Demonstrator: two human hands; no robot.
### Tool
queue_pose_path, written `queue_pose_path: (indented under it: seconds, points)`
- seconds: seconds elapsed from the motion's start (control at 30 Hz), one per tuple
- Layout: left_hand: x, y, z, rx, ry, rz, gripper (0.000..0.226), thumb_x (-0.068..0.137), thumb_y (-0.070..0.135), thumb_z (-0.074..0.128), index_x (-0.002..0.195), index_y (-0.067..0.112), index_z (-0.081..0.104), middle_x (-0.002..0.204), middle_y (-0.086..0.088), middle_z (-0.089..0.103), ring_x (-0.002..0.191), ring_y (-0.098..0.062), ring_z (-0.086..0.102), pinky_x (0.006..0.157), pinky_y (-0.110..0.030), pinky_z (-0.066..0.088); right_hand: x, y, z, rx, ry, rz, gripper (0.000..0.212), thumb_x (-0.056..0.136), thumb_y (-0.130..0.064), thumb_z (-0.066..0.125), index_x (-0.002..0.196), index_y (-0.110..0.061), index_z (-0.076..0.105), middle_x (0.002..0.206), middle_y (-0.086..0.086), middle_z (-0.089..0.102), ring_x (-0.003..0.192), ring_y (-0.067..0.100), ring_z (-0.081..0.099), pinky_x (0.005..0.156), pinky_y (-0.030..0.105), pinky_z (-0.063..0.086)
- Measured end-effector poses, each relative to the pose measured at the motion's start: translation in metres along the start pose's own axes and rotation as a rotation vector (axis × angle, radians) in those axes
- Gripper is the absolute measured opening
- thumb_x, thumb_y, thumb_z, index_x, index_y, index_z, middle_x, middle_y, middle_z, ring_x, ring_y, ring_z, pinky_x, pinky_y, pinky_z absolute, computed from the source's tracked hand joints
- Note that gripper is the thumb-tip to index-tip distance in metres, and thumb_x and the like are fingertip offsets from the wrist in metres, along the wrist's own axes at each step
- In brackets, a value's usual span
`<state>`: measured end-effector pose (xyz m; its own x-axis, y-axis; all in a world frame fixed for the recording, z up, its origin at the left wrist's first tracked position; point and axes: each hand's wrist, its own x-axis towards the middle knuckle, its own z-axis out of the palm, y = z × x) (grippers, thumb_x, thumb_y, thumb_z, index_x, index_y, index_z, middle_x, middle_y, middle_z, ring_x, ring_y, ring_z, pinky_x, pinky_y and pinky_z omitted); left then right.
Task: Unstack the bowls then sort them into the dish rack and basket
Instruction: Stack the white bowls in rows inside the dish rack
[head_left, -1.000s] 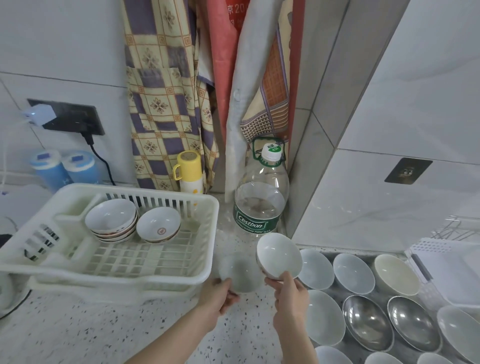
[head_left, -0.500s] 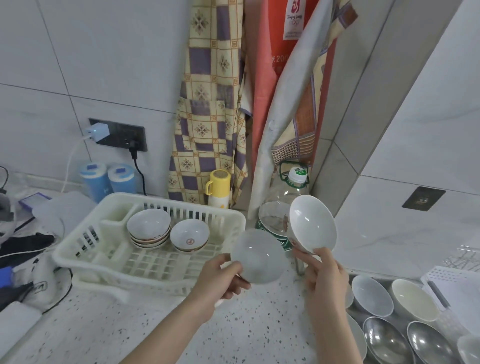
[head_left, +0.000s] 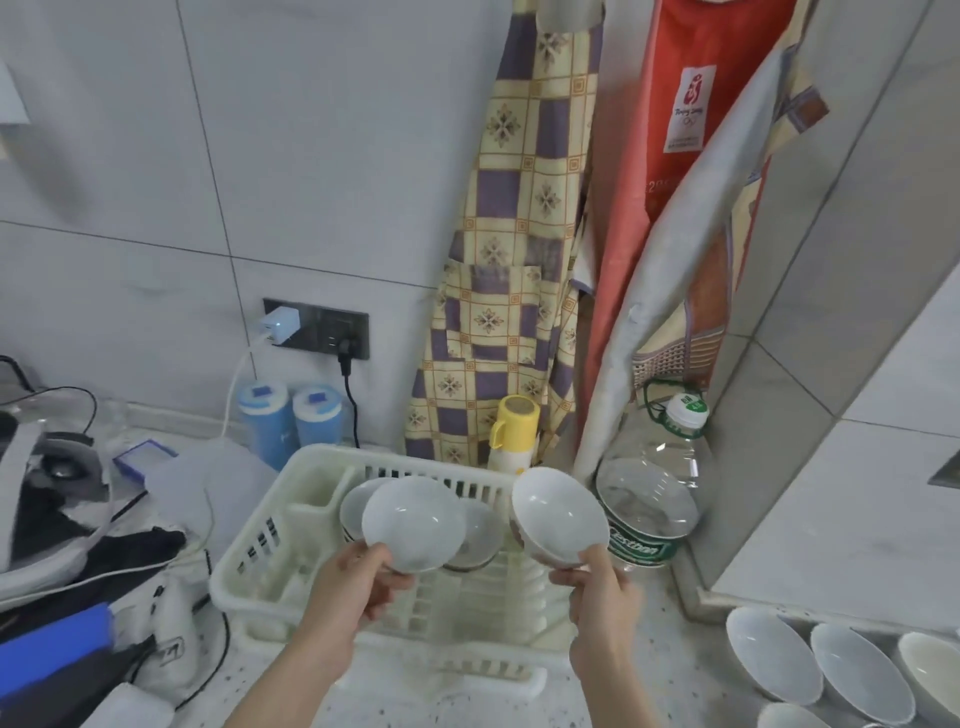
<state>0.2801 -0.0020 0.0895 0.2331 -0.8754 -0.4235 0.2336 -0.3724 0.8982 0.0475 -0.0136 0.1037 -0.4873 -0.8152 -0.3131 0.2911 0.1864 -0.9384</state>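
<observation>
A bowl (head_left: 413, 522) is pinched by the left hand (head_left: 349, 592), another bowl (head_left: 560, 516) by the right hand (head_left: 602, 597), both over the basket (head_left: 249, 561).

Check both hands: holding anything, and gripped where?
Left hand pinches a white bowl at its lower rim. Right hand holds a second white bowl at its lower rim and underside. Both are above the white basket.

Glossy white ceramic bowls (head_left: 558, 517), matt slatted plastic basket (head_left: 249, 558), clear plastic bottle (head_left: 652, 491), speckled stone counter (head_left: 670, 675)
</observation>
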Motion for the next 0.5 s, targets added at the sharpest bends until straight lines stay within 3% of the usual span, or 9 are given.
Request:
queue_pose_path:
  seconds: [0.13, 0.33, 0.5]
  points:
    - [0.023, 0.002, -0.031, -0.019, 0.003, -0.018, 0.019, 0.088, 0.012, 0.056, 0.106, 0.011, 0.063, 0.078, -0.020, 0.076, 0.056, -0.018, 0.052, 0.046, -0.025, 0.036, 0.001, 0.038, 0.033, -0.119, 0.007, 0.031, 0.019, 0.087, -0.017, 0.052, 0.079, -0.005, 0.065, 0.056, 0.014, 0.069, 0.047, 0.016, 0.029, 0.048, 0.028, 0.025]
    - [0.051, 0.004, -0.058, 0.023, 0.019, 0.043, 0.029, 0.090, 0.012, 0.056, 0.119, 0.015, 0.058, 0.075, -0.018, 0.076, 0.034, -0.006, 0.039, 0.035, -0.016, 0.028, 0.008, 0.067, 0.070, -0.277, 0.023, -0.006, 0.020, 0.089, -0.021, 0.052, 0.079, -0.011, 0.066, 0.058, 0.002, 0.071, 0.062, 0.017, 0.051, 0.057, 0.031, 0.034]
    - [0.067, 0.005, -0.064, -0.001, 0.003, 0.094, 0.031, 0.089, 0.010, 0.058, 0.120, 0.014, 0.061, 0.073, -0.019, 0.075, 0.035, -0.008, 0.036, 0.034, -0.016, 0.030, 0.015, 0.080, 0.086, -0.420, -0.003, -0.063, 0.021, 0.089, -0.021, 0.047, 0.081, -0.014, 0.066, 0.060, -0.006, 0.071, 0.079, 0.018, 0.062, 0.062, 0.033, 0.039]
